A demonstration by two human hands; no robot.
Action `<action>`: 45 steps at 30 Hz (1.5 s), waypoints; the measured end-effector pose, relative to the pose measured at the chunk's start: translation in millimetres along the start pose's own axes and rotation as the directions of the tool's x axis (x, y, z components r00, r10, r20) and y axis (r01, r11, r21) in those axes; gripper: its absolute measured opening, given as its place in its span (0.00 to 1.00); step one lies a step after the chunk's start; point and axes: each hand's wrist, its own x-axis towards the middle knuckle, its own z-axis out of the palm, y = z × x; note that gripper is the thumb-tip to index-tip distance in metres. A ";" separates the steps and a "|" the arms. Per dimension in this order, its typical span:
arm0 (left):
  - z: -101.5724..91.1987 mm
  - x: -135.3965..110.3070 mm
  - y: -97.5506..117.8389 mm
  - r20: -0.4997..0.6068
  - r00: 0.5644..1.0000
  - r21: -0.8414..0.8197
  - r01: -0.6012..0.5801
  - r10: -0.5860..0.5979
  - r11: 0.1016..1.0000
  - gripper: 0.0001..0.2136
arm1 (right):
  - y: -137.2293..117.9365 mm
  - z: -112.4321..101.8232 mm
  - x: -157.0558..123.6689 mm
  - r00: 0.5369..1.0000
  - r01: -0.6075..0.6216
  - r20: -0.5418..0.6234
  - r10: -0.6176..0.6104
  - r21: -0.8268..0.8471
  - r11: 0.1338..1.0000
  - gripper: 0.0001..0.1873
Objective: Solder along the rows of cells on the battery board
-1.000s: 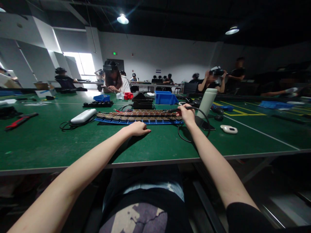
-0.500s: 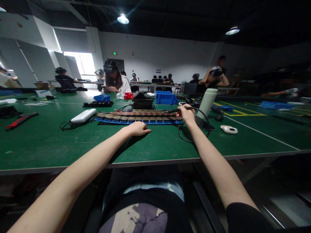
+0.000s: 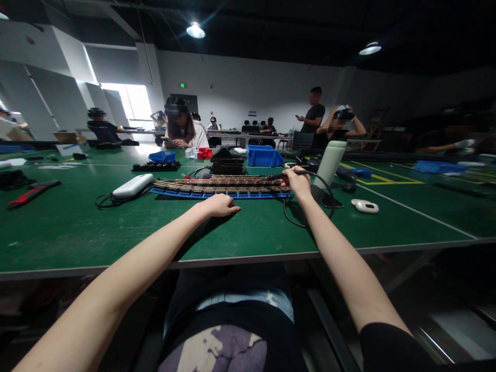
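A long rack of copper-coloured strips in a blue frame (image 3: 248, 195) lies crosswise on the green table. My right hand (image 3: 297, 183) is closed around a soldering iron (image 3: 276, 176), a slim black pen-like tool whose thick black cable loops down beside my wrist. Its tip points left over the strips; whether it touches them I cannot tell. Curled in a loose fist, my left hand (image 3: 221, 205) rests on the table at the rack's front edge. Nothing shows in it, though its inner side is turned away.
Behind the rack stands a black box-shaped device (image 3: 228, 163) near a blue bin (image 3: 265, 156). A pale green bottle (image 3: 329, 164) rises right of my right hand, with a beige case (image 3: 365, 206) farther right. Left lies a white power bank (image 3: 134, 186). Several people sit across the room.
Both my hands and the soldering iron look unmoved. In the background at right, a standing person has shifted left and now shows with a phone.
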 end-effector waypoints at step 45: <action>-2.6 -1.5 3.5 0.003 1.000 0.022 0.005 -0.005 1.000 0.23 | 3.3 1.0 1.2 1.000 0.012 -0.001 -0.012 -0.001 1.000 0.06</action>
